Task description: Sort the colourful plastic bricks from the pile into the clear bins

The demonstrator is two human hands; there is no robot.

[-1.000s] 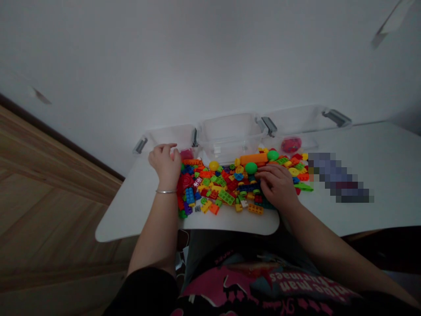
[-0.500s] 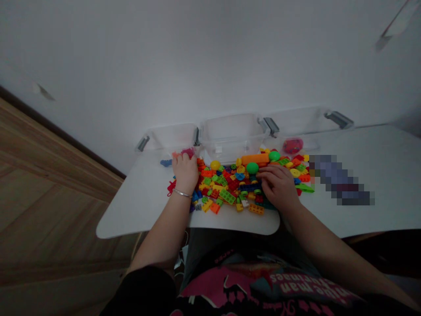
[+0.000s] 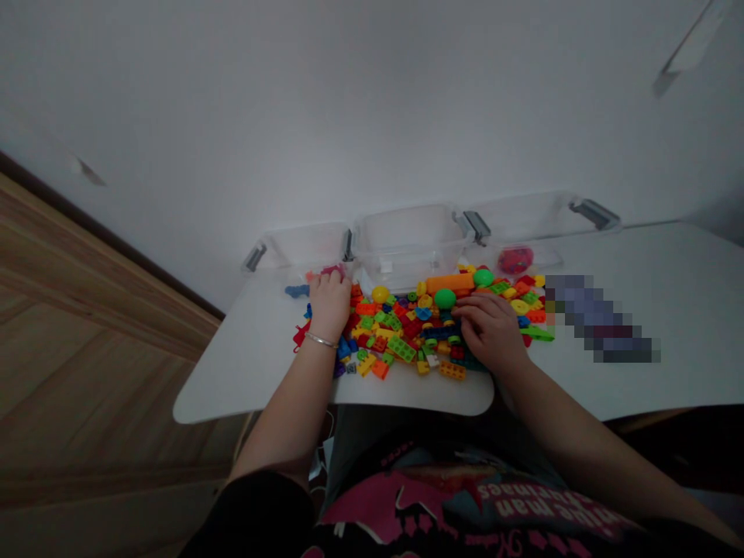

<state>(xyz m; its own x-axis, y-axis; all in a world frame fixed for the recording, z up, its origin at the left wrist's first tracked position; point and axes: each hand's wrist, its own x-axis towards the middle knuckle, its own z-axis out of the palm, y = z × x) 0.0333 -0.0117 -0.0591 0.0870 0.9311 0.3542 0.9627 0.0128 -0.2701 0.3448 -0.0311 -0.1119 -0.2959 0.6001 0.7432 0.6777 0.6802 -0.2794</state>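
plastic bricks (image 3: 401,337) pile on the white surface (image 3: 249,372); your right hand (image 3: 490,329) rests on them, fingers spread. your left hand (image 3: 330,304) curls at the pile's edge, its hold unclear.

We see bright plastic building bricks (image 3: 401,345), red, orange, green and blue, jumbled in a loose heap on the white desk (image 3: 244,368).

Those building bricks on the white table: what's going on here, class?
A person has both bare hands on a heap of colourful plastic building bricks on a white table. The left hand is at the heap's left side, its fingers at a pink piece beside a clear plastic box; whether it holds that piece is hard to tell. The right hand lies spread over the bricks, just below a green ball.
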